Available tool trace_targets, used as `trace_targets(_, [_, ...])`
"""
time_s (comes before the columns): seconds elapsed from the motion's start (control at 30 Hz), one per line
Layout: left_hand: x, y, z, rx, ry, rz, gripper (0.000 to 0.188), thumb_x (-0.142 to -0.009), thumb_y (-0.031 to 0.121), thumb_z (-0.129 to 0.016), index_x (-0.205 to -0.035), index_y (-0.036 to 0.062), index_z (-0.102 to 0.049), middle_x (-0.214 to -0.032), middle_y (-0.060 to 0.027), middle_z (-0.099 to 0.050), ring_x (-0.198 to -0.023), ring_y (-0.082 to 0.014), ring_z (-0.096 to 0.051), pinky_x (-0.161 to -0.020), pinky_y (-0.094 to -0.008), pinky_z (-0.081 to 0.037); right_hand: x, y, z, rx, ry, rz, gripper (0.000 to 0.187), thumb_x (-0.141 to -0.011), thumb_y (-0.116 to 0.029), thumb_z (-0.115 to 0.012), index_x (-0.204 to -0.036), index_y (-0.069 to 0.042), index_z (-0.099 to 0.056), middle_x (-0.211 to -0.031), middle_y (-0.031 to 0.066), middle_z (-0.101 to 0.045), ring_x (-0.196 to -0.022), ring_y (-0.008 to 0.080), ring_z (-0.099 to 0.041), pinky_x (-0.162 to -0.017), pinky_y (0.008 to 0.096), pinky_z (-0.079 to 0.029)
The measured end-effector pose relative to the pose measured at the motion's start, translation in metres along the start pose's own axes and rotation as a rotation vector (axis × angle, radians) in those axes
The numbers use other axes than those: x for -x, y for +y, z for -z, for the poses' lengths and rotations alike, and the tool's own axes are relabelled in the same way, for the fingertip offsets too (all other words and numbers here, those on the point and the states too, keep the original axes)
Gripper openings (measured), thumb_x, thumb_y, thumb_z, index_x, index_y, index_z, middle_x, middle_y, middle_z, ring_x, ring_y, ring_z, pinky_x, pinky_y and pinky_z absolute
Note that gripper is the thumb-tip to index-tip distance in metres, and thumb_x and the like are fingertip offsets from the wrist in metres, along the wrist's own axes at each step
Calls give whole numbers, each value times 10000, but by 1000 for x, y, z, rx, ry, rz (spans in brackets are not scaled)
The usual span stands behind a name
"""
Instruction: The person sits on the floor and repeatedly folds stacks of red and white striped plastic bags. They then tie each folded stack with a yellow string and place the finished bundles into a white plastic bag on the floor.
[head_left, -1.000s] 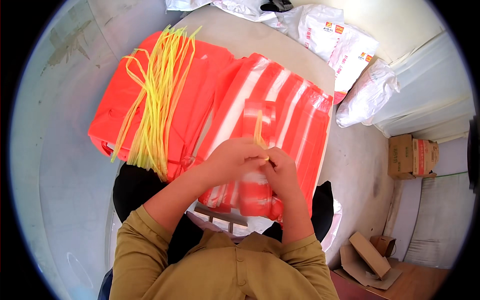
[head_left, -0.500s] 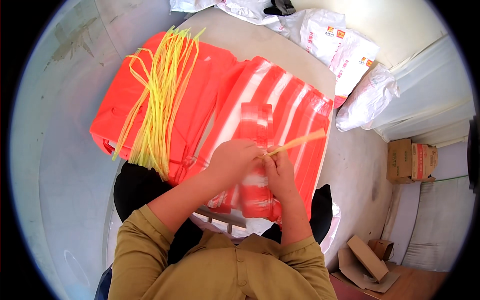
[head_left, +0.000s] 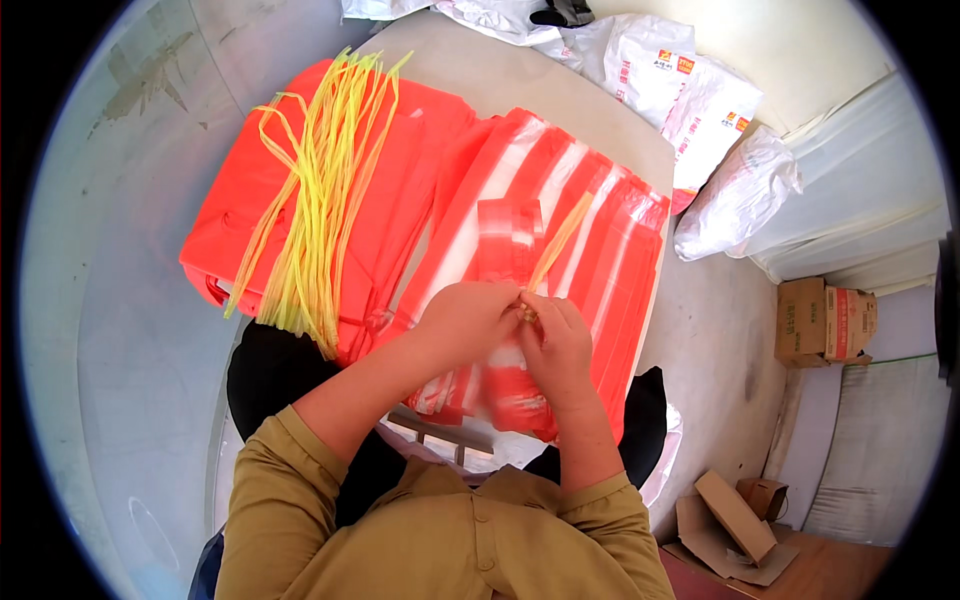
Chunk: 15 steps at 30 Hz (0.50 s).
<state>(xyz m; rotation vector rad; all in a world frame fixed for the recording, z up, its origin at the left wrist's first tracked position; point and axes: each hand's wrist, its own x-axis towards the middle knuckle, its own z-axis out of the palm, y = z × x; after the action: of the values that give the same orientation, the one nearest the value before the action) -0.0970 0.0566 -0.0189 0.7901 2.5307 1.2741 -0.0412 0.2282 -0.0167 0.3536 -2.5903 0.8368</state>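
My left hand (head_left: 472, 318) and my right hand (head_left: 558, 345) meet over a narrow folded bundle (head_left: 508, 238) of red-and-white plastic. Both are closed, pinching a yellow plastic strip (head_left: 562, 238) at the bundle's middle. One free end of the strip points up and away from my fingers; the part between the fingertips is mostly hidden. Beneath the bundle spreads a pile of red-and-white striped plastic sheets (head_left: 490, 180), which look like bags. To its left, many loose yellow strips (head_left: 325, 210) lie across a large red plastic stack (head_left: 235, 200).
The pale tabletop (head_left: 440, 55) shows behind the stacks. White printed sacks (head_left: 650, 75) line its far side, with another white sack (head_left: 738, 195) at the right. Cardboard boxes (head_left: 803, 322) stand farther right, and opened cardboard (head_left: 735, 525) lies at lower right.
The strip's free end has swung from pointing right to pointing more upward and away. My right hand has turned slightly; both hands remain together over the bundle.
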Motion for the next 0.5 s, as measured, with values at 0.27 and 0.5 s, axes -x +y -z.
trace_targets(0.27, [3,-1,-3,-67,-61,-28,192,-992,231,-615,-1094,69,-624,-929,-178,-714,-879,-401,-695,-740,-521,-530,4,0,-4,-114,-25,-207,345,-844,44,-709,-1179,-40,-705,-1066,158,-698,-979,326,-681,-838,391,-560])
trace_targets(0.5, [4,-1,-1,23,-37,1,160,-979,226,-646,-994,67,-650,-899,-167,-706,-863,-391,-689,-727,-490,-527,10,8,-8,-297,27,-255,283,-898,58,-674,-1171,-8,-706,-1029,119,-689,-957,260,-681,-832,343,-549])
